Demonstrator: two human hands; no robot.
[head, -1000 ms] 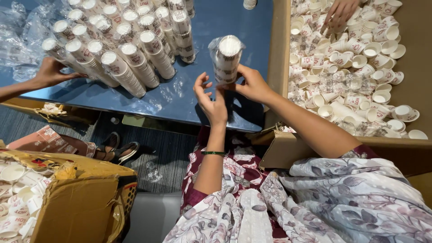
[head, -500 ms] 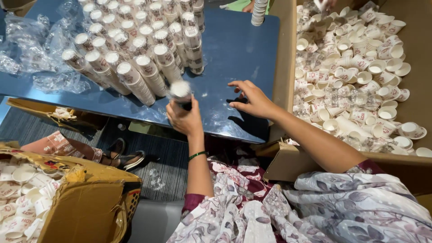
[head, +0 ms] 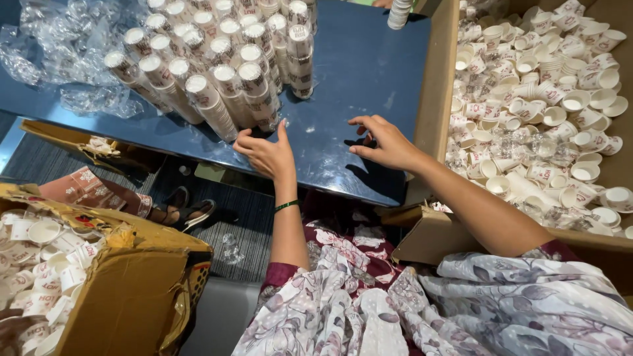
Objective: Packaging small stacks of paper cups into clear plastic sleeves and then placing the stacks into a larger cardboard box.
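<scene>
The left hand (head: 267, 151) lies open on the blue table (head: 356, 79), gripping nothing, its fingertips touching the nearest wrapped stack of paper cups (head: 260, 99) at the front of a leaning row of such stacks. Off to its right, the right hand (head: 386, 142) hovers just above the table with fingers spread and empty, beside the wall of a large cardboard box (head: 438, 86) full of loose cups. Beyond the stacks lies crumpled clear plastic wrap (head: 53, 53); below the left hand stands another cardboard box (head: 132, 290) of cups.
</scene>
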